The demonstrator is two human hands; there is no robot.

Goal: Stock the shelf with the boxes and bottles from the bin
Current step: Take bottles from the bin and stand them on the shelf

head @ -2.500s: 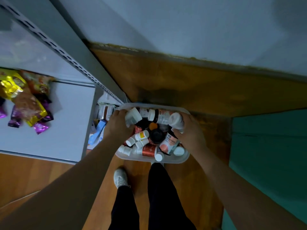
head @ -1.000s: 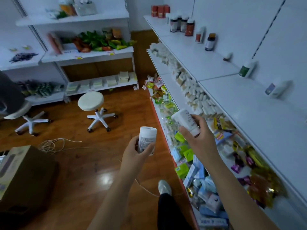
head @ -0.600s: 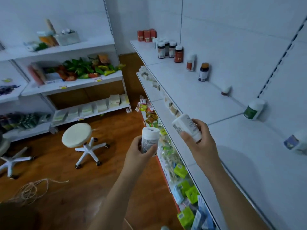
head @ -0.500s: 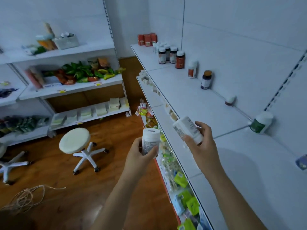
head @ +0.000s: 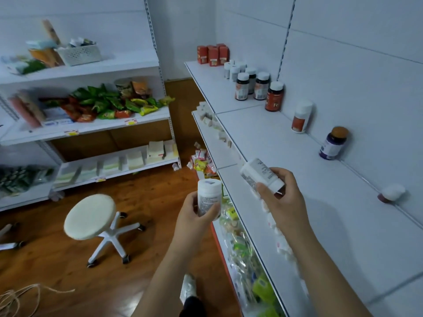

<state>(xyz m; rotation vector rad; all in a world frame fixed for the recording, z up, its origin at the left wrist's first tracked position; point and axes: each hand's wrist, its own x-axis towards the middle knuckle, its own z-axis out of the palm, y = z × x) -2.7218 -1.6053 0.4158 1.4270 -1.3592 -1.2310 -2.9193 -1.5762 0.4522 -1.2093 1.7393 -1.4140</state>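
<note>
While both bottles wait at the shelf edge: stocking run at its placing stage, by the look of it.
Left hand (head: 194, 213): curled round an upright white bottle (head: 208, 196), fingers on the label, held off the front of the top shelf (head: 320, 202).
Right hand (head: 283, 200): gripping a second white bottle (head: 259, 175), tilted, base toward the camera, above the shelf's front edge.
Handling: likely light, rigid plastic; smooth label possibly slick; best taken round the middle of the body, set down base first.
Risk: narrow base, easily tipped against neighbours.
Count in hand: two bottles, one per hand.
Count on shelf: three red boxes (head: 212, 54) at the far end; a cluster of bottles (head: 249, 82) beside them, roughly seven, some hidden; then singly along the back wall, a white bottle with red label (head: 301, 116), a purple bottle (head: 333, 144), a small white one lying down (head: 391, 193).
Bin: out of view.
Also seen: round stool (head: 90, 217) on the wooden floor.
</note>
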